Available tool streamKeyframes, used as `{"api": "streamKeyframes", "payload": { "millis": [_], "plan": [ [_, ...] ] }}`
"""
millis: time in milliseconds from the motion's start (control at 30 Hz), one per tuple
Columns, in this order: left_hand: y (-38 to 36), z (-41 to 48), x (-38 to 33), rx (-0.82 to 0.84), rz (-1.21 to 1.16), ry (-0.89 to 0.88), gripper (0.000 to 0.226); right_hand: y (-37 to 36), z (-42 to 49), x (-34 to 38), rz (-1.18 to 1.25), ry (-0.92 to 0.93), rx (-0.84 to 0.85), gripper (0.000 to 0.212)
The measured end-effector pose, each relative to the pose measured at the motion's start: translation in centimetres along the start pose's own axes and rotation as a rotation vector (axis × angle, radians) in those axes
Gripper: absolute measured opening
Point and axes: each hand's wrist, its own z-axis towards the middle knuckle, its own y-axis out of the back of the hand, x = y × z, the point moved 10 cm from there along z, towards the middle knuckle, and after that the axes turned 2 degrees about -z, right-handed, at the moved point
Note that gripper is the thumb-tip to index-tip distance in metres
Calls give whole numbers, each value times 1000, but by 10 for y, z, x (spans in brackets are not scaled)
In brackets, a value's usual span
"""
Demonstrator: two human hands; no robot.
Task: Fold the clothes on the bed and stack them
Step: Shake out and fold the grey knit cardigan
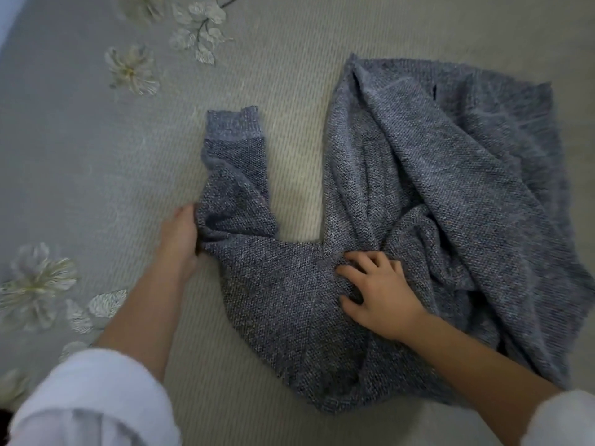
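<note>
- Bed: one, with a pale woven cover printed with white flowers along the left side. It served as the folding surface.
- Sweater: one, a blue-grey knit, lying right of centre on the cover. Its body was rumpled in deep creases and not yet squared, so folding looked barely begun. No other clothes and no stack were in view.
- Sleeve: one visible, stretched left from the body and doubled back away from the person. This was probably to shorten it before laying it across. The second sleeve was hidden in the folds.
- Right hand: fingers spread, pressing down where the sleeve met the body, likely to anchor the garment.
- Left hand: fingers clamped on the sleeve's outer bend, apparently to set or pull the fold.
- Cuff: one, ribbed, lying flat at the sleeve's far end.
- Count: two hands, both on the sweater.
</note>
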Motion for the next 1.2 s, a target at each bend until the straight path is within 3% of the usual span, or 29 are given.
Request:
{"api": "streamKeyframes", "payload": {
  "millis": [100, 200, 300, 367, 433, 500, 567, 633, 700, 767, 867, 1033, 1100, 1200],
  "plan": [
    [-54, -3, -7, 267, 192, 26, 35, 2, 1, 1, 14, -21, 7, 50],
    [-75, -20, -9, 330, 635, 2, 35, 6, 0, 0, 59, -31, -7, 50],
    [-82, -38, -11, 363, 671, 41, 26, 9, -2, -2, 129, -30, 24, 49],
    [-80, -46, -37, 223, 563, -139, 31, 15, -3, -9, 308, -83, 38, 43],
    [-75, -69, -82, -33, 596, -482, 37, 27, -6, -21, 603, -177, -5, 28],
    [-91, -109, -114, -146, 644, -813, 33, 46, -9, -39, 883, -269, -118, 13],
    [-129, -149, -118, -90, 720, -1039, 31, 68, -13, -67, 1124, -373, -288, 9],
    [-179, -178, -91, 138, 869, -1123, 37, 88, -24, -103, 1294, -504, -494, 12],
    [-217, -197, -39, 455, 1047, -1060, 46, 104, -40, -138, 1322, -637, -650, 12],
    [-218, -202, 0, 592, 1113, -993, 51, 115, -51, -164, 1215, -716, -697, 9],
    [-176, -186, 14, 453, 1030, -946, 56, 127, -46, -177, 1086, -691, -656, 7],
    [-126, -166, 36, 401, 962, -752, 66, 123, -12, -165, 1031, -720, -452, 57],
    [-124, -163, 43, 414, 960, -690, 70, 127, -4, -162, 989, -789, -505, 73],
    [-129, -164, 40, 430, 864, -633, 65, 170, 12, -139, 465, -589, -670, 58]
  ]
}}
